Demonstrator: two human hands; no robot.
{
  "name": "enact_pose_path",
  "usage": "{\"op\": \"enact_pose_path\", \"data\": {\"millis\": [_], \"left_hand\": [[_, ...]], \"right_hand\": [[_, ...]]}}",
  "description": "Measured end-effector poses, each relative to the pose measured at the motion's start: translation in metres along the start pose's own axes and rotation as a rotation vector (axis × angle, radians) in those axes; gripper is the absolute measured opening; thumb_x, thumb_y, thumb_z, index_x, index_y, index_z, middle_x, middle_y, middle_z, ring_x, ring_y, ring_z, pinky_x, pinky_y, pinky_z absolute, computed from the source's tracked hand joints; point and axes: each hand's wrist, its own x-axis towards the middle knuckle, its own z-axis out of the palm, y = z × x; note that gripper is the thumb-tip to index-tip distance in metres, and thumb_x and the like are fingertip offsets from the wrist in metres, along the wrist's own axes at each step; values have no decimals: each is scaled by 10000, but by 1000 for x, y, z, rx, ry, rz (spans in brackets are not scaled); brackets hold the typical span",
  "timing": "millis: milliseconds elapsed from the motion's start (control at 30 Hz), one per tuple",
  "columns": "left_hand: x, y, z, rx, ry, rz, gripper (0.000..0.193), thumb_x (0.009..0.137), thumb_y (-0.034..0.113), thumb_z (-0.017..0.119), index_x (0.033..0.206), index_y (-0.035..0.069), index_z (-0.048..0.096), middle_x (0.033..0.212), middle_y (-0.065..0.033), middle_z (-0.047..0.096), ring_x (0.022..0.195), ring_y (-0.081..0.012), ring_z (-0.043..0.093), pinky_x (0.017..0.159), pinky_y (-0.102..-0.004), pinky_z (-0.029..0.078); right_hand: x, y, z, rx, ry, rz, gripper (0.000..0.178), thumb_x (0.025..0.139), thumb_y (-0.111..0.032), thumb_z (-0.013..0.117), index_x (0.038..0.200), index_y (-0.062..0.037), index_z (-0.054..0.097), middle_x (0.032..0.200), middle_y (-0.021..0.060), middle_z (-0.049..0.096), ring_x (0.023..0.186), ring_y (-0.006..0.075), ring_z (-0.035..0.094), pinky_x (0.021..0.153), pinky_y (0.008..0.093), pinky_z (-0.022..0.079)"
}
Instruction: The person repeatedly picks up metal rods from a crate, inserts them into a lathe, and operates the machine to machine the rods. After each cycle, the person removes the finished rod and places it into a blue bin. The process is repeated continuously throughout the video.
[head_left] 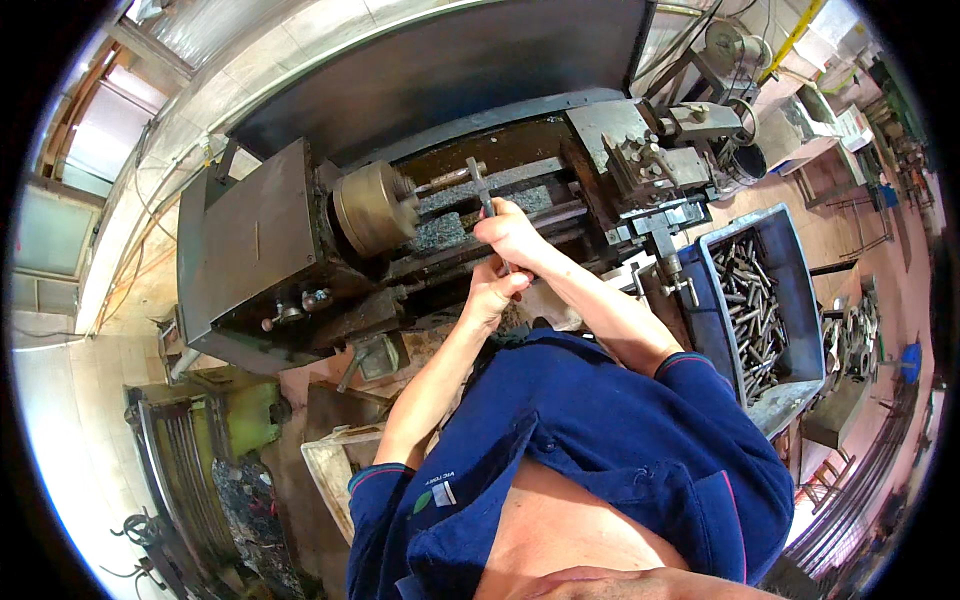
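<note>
The caliper point(485, 192) is at the frame's upper centre, its head beside the rod point(440, 183). The right hand point(510, 236) wraps its bar; the left hand point(490, 290) holds the lower end. Probably stiff, fairly light, perhaps oil-slick: best gripped along the bar.

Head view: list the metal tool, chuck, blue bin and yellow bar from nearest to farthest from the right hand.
1. Metal tool, gripped in the right hand.
2. Chuck, to the hand's left.
3. Blue bin, to the right.
4. Yellow bar, upper right background.
</note>
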Motion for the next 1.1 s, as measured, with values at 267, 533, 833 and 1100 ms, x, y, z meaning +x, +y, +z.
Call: {"op": "enact_pose_path", "data": {"millis": [267,533,833,1100], "left_hand": [[-1,6,-4,-28,33,-5,450,609,225,762,933,3,543,753,-15,585,596,-81,526,481,-194,388],[14,2,10,60,-58,43,440,622,306,736,881,4,550,736,-45,602,627,-98,558,533,-204,431],[16,-8,15,148,-137,38,619,556,195,783,1062,-15,494,952,-70,584,899,-176,565,787,-294,458],[-2,-3,33,1101,-64,349,811,417,267,770,1105,4,430,944,-167,510,905,-352,518,753,-421,447]], "right_hand": [[1,-9,9,-16,-67,20,190,614,-128,548,759,-22,487,655,23,462,636,123,422,571,272,366],[-1,-2,-15,83,19,-18,188,613,-157,576,704,-13,496,606,29,473,593,126,440,527,293,373],[-26,20,-33,526,125,-82,190,608,-16,518,796,-39,502,686,17,505,627,125,473,564,256,385],[-93,48,-51,628,230,-220,458,654,-15,515,1112,1,508,1004,86,604,881,166,586,822,300,457]]}}
